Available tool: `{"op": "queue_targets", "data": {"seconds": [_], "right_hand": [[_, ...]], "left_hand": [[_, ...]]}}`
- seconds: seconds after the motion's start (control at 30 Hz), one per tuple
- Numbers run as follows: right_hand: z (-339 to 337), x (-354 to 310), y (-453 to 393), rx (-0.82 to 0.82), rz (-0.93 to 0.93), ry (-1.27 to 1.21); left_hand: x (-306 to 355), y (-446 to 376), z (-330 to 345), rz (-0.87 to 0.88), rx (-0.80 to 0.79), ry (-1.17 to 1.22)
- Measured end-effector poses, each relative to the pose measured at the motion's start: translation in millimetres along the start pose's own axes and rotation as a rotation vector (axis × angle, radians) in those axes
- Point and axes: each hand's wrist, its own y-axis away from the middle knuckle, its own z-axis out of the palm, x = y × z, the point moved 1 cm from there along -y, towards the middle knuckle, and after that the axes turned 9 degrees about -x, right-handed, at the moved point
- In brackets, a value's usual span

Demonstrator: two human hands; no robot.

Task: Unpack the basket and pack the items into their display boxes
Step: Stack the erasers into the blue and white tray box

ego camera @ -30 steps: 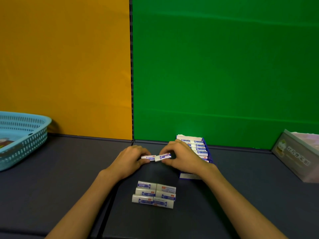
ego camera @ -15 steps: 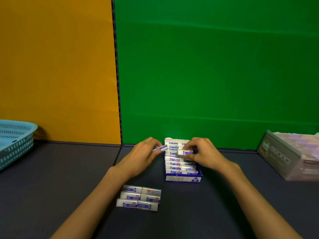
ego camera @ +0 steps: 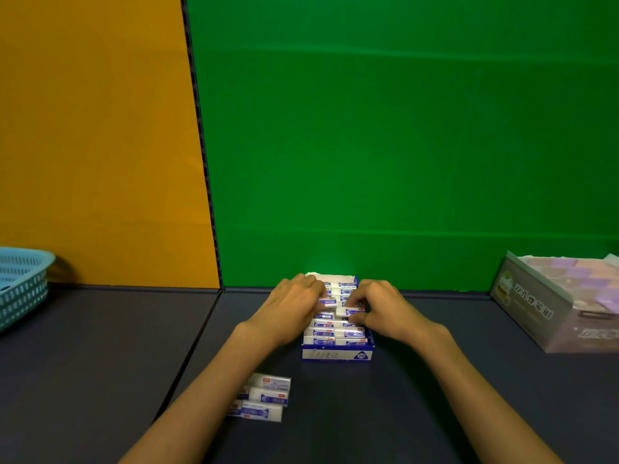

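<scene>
A blue and white display box (ego camera: 336, 353) stands on the dark table in front of me, filled with rows of white erasers in blue sleeves. My left hand (ego camera: 291, 309) is over the box's left column and pinches one eraser (ego camera: 327, 301) above the rows. My right hand (ego camera: 385, 308) is over the right column, pinching another eraser (ego camera: 347, 311) at the level of the rows. A small pile of loose erasers (ego camera: 264, 396) lies on the table by my left forearm.
A light blue plastic basket (ego camera: 23, 286) sits at the far left edge. A grey and purple display box (ego camera: 536, 306) with pastel items stands at the right. Orange and green panels close off the back of the table.
Both hands carried their erasers from the space left of the box to over it. The left one now hovers over the left column, the right one is lowered among the rows.
</scene>
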Motion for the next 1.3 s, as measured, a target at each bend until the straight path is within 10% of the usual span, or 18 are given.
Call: {"op": "queue_targets", "data": {"seconds": [1.3], "right_hand": [[5.0, -13.7, 9.3, 0.063, -0.038, 0.063]], "left_hand": [[-2.2, 6.8, 11.1, -0.048, -0.039, 0.042]]}}
